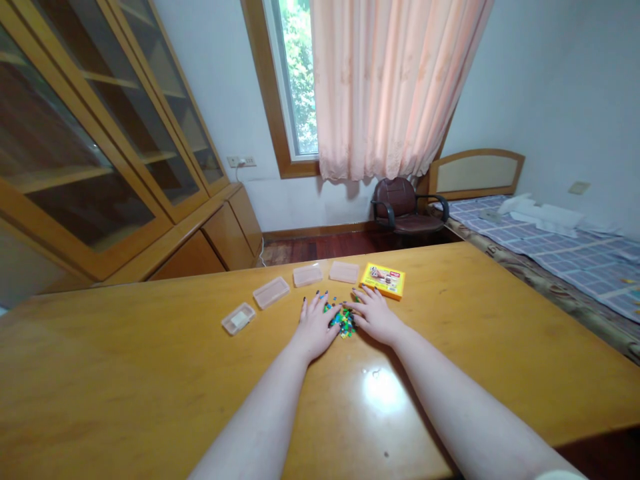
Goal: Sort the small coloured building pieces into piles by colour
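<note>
A small heap of tiny coloured pieces (343, 321), green, blue, yellow and dark, lies on the wooden table (210, 400). They look like little building bricks, though they are too small to tell for sure. My left hand (316, 328) rests over the heap's left side, fingers spread. From the right, my right hand (376, 317) reaches onto the heap, its fingers stretched out and apart. Both hands cover part of the pieces. Just behind my right hand lies a yellow box (384, 279) with a printed picture on top.
Beyond the heap, clear plastic trays stand in an arc: one tray (344, 272), another (307, 275), a third (271, 293). A smaller plastic box (235, 321) at the left holds something white. Past the table are a brown armchair (403, 203), a bed (550, 243) and a glass-fronted cabinet (165, 220).
</note>
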Action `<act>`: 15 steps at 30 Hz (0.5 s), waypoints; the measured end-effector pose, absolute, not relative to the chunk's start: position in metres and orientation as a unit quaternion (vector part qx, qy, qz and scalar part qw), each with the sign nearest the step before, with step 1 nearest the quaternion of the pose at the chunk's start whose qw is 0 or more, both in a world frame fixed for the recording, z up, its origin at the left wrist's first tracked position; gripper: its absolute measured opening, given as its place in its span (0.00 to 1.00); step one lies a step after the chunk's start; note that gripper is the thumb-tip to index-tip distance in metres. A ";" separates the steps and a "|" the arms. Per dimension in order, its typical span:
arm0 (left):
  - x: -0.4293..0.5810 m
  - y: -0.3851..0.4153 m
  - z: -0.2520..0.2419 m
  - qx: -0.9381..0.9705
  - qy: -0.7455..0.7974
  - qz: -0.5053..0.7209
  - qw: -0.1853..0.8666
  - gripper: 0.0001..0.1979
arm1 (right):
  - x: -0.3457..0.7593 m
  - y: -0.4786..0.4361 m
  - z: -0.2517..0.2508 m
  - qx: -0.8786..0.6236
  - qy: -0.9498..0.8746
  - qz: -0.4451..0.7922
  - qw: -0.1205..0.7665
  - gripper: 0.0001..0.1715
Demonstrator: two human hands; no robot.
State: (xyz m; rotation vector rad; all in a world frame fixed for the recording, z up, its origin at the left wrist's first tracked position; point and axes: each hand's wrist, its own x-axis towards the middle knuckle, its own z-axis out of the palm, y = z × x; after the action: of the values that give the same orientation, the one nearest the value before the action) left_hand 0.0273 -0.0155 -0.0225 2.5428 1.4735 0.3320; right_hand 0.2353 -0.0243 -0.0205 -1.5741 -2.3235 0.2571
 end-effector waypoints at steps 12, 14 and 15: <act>0.027 -0.014 -0.028 0.854 0.505 0.092 0.091 0.25 | 0.235 -0.026 -0.019 -0.550 -0.817 0.105 0.140 0.23; 0.027 -0.014 -0.029 0.852 0.508 0.089 0.092 0.25 | 0.235 -0.027 -0.018 -0.546 -0.819 0.103 0.145 0.20; 0.027 -0.014 -0.029 0.851 0.509 0.087 0.094 0.25 | 0.236 -0.027 -0.017 -0.546 -0.818 0.097 0.154 0.19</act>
State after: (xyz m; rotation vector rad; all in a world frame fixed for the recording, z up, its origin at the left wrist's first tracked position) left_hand 0.0273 -0.0140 -0.0289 2.5256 1.5104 0.2572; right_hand 0.2356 -0.0274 -0.0170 -1.5643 -2.3444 0.2792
